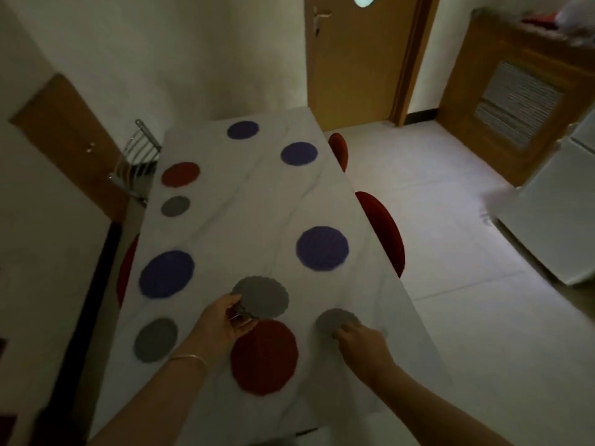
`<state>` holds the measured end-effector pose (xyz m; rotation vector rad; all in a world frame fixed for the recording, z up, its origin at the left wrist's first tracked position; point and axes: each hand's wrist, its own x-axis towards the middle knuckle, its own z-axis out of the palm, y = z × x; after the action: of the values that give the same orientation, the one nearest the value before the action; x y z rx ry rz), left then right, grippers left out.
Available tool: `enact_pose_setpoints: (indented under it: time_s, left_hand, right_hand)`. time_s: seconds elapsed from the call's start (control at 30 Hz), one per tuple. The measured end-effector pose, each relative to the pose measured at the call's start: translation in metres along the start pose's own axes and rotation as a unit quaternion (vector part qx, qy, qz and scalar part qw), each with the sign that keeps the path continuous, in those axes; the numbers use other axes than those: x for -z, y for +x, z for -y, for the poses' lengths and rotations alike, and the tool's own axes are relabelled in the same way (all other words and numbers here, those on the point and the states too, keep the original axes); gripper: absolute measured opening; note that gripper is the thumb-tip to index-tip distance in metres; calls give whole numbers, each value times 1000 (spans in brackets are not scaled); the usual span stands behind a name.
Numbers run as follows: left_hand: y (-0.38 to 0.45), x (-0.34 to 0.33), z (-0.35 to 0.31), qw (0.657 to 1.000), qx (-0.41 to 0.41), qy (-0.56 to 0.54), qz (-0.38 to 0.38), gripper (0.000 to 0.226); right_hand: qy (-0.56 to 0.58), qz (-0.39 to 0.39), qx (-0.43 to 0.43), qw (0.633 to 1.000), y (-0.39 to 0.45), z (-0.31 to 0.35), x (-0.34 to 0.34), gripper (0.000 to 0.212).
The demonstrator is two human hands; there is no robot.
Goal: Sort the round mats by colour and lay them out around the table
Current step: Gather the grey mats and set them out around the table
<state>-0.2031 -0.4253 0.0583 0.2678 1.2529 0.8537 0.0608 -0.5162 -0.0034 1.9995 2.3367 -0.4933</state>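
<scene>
Head view: the white table [257, 201] carries ten round mats. Count by colour: four purple, at the far end [243, 129], far right [298, 153], mid right [322, 248] and mid left [166, 273]; two red, one far left [180, 174] and one large at the near centre [264, 357]; four grey, one far left [175, 206], one near left [155, 339], and two at the hands.

The left hand [222, 320] pinches the edge of a scalloped grey mat [261, 297] between thumb and curled fingers; whether more than one mat is in this grip cannot be told. The right hand [362, 344] has bent fingers touching a smaller grey mat [335, 320] near the table's right edge; whether it grips this mat cannot be told.

The table centre is bare. Red chairs [383, 230] stand against the right edge, a metal chair [138, 156] at the far left corner. A wall runs close along the left side; open tiled floor [450, 252] lies to the right, with a door [351, 56] beyond.
</scene>
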Motion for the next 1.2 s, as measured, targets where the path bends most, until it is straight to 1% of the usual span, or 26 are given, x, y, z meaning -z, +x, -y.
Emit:
enact_pose_setpoints:
  time_s: [0.1,0.2,0.3,0.43,0.5,0.63,0.77,0.83,0.93,1.07,1.1,1.2]
  left_hand:
    - [-24,9,21,998,-11,-37,-43,28]
    - [-43,17,42,996,-21,-61,-64,25]
    - [-56,22,56,993,-28,-84,-79,18]
    - [-65,22,68,990,-49,-85,-99,15]
    - [-69,19,73,989,-46,-85,-109,15]
    - [-76,12,81,988,-29,-101,-109,15]
    - [-79,4,80,990,-26,-107,-94,15]
    - [-79,0,78,991,-24,-105,-85,16]
    - [-75,-10,73,992,-20,-100,-71,18]
    - [-64,-32,68,995,-15,-95,-35,16]
    - [-60,-39,68,995,-14,-94,-19,17]
    - [-46,-67,68,996,-6,-79,31,21]
  right_hand:
    - [-23,28,34,999,-4,-9,-3,34]
    - [-21,40,54,998,-7,-14,-7,38]
    - [-24,47,66,996,-9,-18,-12,37]
    - [-25,53,69,996,-11,-23,-17,36]
    - [-23,54,74,996,-13,-24,-18,36]
    - [-33,68,81,994,-16,-22,-21,33]
    - [-32,63,86,994,-20,-22,-14,38]
    - [-24,47,91,995,-21,-23,-8,37]
    - [1,3,88,996,-23,-24,2,34]
    - [41,-49,68,996,-25,-23,24,51]
    - [55,-74,59,994,-26,-22,32,52]
    - [100,-188,43,976,-25,-17,62,44]
